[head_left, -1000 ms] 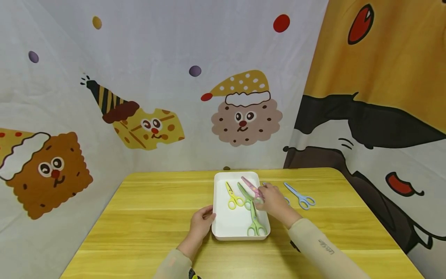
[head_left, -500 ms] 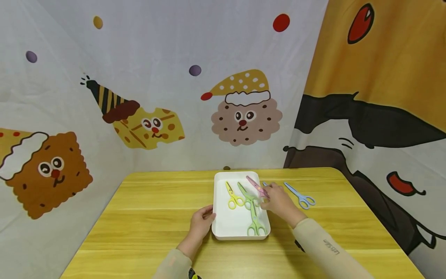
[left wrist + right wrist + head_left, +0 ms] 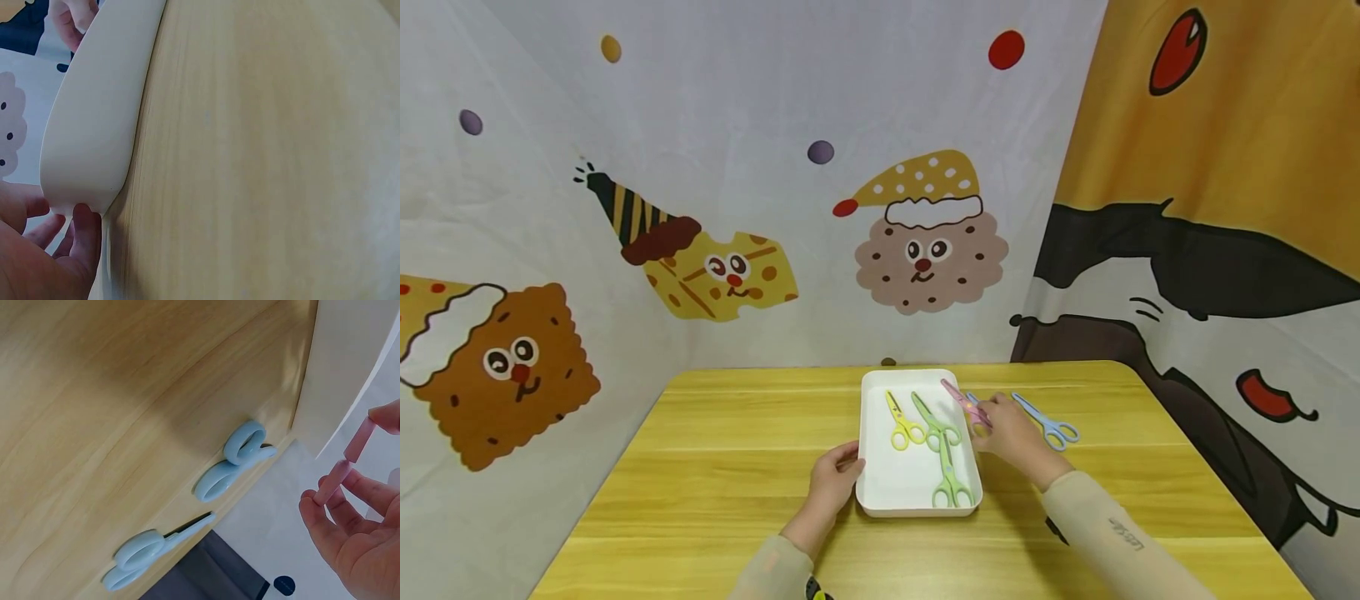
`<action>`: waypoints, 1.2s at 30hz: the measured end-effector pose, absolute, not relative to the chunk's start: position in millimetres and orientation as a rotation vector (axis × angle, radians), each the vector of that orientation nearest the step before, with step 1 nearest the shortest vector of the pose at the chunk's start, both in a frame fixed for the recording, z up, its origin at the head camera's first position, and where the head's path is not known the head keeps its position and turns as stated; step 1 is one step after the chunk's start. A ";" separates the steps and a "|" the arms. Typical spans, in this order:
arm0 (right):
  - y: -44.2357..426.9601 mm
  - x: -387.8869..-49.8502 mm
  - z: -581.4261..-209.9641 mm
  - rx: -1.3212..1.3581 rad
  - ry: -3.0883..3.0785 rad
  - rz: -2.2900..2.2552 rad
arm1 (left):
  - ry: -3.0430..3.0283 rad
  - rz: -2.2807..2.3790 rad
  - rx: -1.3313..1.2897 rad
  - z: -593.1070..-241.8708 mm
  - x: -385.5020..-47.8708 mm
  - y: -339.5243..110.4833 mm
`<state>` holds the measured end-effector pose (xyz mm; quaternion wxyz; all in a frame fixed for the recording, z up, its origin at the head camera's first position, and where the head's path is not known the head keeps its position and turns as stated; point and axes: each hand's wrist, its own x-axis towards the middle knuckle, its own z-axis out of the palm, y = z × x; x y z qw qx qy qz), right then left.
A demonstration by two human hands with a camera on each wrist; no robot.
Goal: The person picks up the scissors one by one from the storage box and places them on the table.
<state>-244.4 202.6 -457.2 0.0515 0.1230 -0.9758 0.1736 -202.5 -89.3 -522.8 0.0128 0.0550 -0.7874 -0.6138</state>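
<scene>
Pink-handled scissors (image 3: 958,396) are held in my right hand (image 3: 1011,433) above the white tray's right rim; in the right wrist view the fingers pinch the pink scissors (image 3: 337,472) by the loops. My left hand (image 3: 832,479) holds the left side of the tray (image 3: 895,492), its fingertips on the outer wall in the left wrist view. Inside the tray lie yellow scissors (image 3: 901,427) and two green scissors, one farther back (image 3: 928,417) and one nearer (image 3: 948,475). The pink loops are partly hidden by my fingers.
Two light blue scissors lie on the wooden table (image 3: 737,467) right of the tray: one pair (image 3: 1047,423) in plain view, the other mostly behind my right hand, its loops (image 3: 240,450) showing in the right wrist view. A cartoon-printed cloth (image 3: 820,92) hangs behind the table.
My right hand has moved right with the pink scissors, from over the green scissors to the tray's right rim. My left hand and the tray have stayed in place.
</scene>
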 end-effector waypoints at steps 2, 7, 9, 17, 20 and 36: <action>204.8 -244.1 -456.9 0.363 -2.978 0.524 | -2.456 -1.911 0.182 -522.1 -202.4 -89.3; 210.1 -243.9 -456.5 0.360 -2.976 0.501 | -2.458 -1.915 0.183 -522.2 -201.7 -89.8; 211.9 -243.7 -456.3 0.367 -2.972 0.506 | -2.459 -1.911 0.173 -523.0 -201.6 -90.2; 219.3 -242.5 -455.2 0.351 -2.965 0.511 | -2.456 -1.917 0.190 -522.2 -202.6 -89.9; 222.7 -242.3 -456.3 0.344 -2.973 0.501 | -2.454 -1.917 0.183 -521.0 -202.0 -89.8; 241.4 -239.2 -454.9 0.286 -3.029 0.521 | -2.457 -1.908 0.167 -518.3 -199.6 -89.1</action>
